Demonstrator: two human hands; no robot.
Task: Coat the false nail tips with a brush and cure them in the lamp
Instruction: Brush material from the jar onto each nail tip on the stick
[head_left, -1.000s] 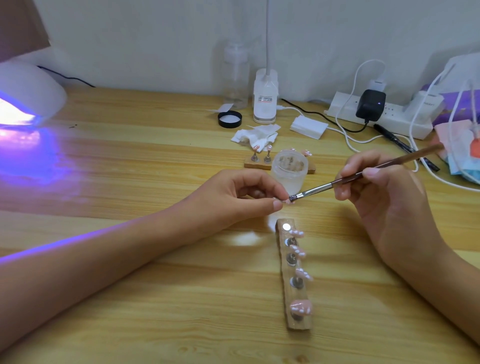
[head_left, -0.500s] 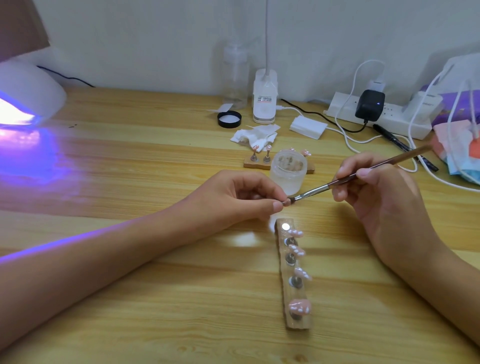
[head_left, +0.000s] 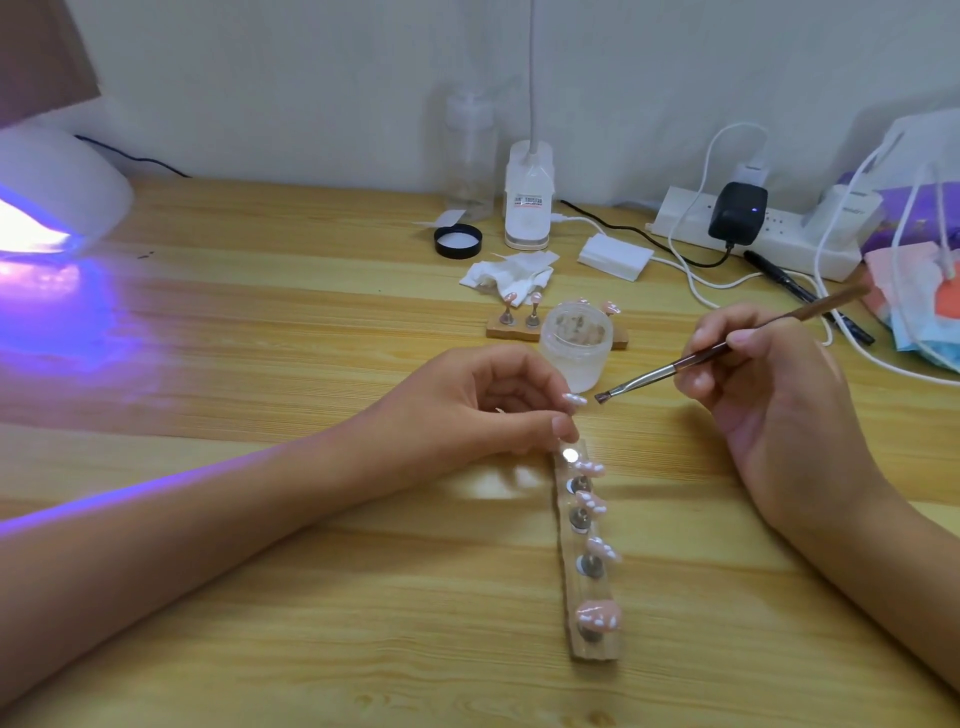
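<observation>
Left hand (head_left: 467, 410) pinches nail tip (head_left: 574, 399); right hand (head_left: 779, 395) grips slanted brush (head_left: 649, 376) just beside.

Cut off at the table's far left corner: part of the lamp (head_left: 57, 197). Hidden inside the grip of the left hand (head_left: 483, 410): whatever carries the nail tip (head_left: 575, 399). Half hidden behind the jar (head_left: 575, 343): the far wooden holder (head_left: 511, 331). Too small to read: the label (head_left: 528, 201) on the white base (head_left: 527, 228) at the table's far edge. Blurred: the far end of the brush (head_left: 647, 376).
</observation>
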